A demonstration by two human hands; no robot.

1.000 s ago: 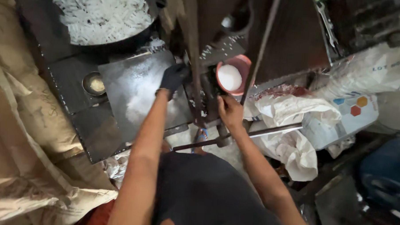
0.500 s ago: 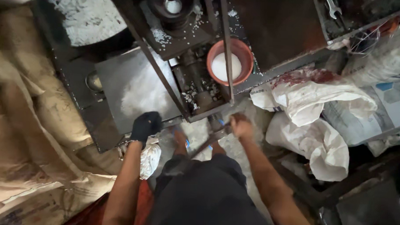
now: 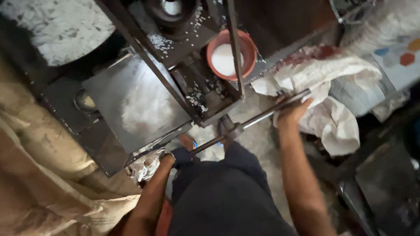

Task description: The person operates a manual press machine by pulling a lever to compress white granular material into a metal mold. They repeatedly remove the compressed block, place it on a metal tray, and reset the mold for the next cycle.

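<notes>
Press frame (image 3: 174, 79) dominates the view, dark steel w/ slanted uprights, running from 12 o'clock down to centre. Steel plate (image 3: 126, 110) sits at its 9 o'clock side, dusted white. Pale sacking (image 3: 26, 172) fills 7–9 o'clock; white cloth bags (image 3: 331, 122) lie at 3 o'clock of the frame.

Long lever bar (image 3: 251, 122) is the thing in hand: thin grey metal rod, slightly shiny, running diagonally from approx 7 o'clock below the frame up toward 2 o'clock, passing a dark pivot block near its middle. Right hand (image 3: 291, 109) wraps the bar's upper end, fingers curled closed round it. Left hand (image 3: 181, 155), in a dark glove, sits at the bar's lower end; looks closed on it, but motion blur makes the grip hard to confirm.

Judgement on doing it well: keep both hands spread wide along the bar for leverage, pull evenly so it doesn't twist at the pivot, keep the body clear of the swing.

Orange bowl (image 3: 231, 53) of white powder sits at 1 o'clock, inside the frame; white granules (image 3: 197, 96) are scattered just below it.
</notes>
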